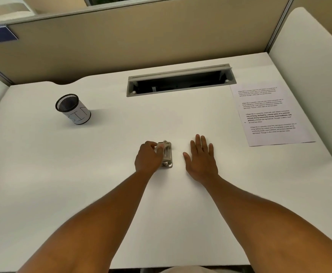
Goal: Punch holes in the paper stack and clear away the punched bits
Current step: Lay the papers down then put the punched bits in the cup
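Both forearms reach forward over the white bench (pixel 180 223). Left grip (pixel 148 159) curls round the metal hole punch (pixel 166 154) at bench centre. Right grip (pixel 200 157) lies flat, fingers spread, just beside it. Paper stack (pixel 269 113) lies far right; mesh bin (pixel 72 108) far left.

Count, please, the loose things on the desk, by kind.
Hole punch, held by the left hand: 1
Mesh cup labelled BIN: 1
Printed paper stack: 1
Total: 3
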A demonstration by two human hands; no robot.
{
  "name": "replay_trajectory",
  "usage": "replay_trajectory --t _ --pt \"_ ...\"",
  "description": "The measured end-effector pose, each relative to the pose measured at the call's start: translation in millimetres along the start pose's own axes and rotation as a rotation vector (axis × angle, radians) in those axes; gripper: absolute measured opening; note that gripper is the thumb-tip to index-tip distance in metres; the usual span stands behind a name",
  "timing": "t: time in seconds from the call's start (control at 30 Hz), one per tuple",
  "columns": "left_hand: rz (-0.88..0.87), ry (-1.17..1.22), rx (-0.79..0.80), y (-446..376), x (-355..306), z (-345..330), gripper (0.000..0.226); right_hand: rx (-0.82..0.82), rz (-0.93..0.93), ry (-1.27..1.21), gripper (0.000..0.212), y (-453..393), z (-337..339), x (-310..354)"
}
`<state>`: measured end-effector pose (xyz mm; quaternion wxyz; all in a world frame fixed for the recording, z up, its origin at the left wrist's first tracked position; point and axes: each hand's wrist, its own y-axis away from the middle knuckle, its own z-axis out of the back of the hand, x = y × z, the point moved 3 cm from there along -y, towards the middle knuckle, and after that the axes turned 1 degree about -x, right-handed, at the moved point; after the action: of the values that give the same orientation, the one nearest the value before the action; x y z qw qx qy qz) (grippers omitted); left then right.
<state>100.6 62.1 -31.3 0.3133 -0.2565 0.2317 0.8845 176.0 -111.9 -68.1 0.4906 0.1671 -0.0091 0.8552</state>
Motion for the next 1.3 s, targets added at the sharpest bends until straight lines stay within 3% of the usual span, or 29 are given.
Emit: replay_trajectory --t 0.6,0.93,1.3 --pt "0.026 0.041 -0.051 -6 11 1 0.036 -0.085 0.0 0.096 0.063 4 -10 2" --pt "0.045 -0.033 -0.212 -37 30 45 0.04 -0.077 -0.017 0.123 0.064 6 -10 3" --pt "0.166 -0.176 -0.308 -63 99 100 0.047 -0.092 -0.042 0.113 0.065 4 -9 11"
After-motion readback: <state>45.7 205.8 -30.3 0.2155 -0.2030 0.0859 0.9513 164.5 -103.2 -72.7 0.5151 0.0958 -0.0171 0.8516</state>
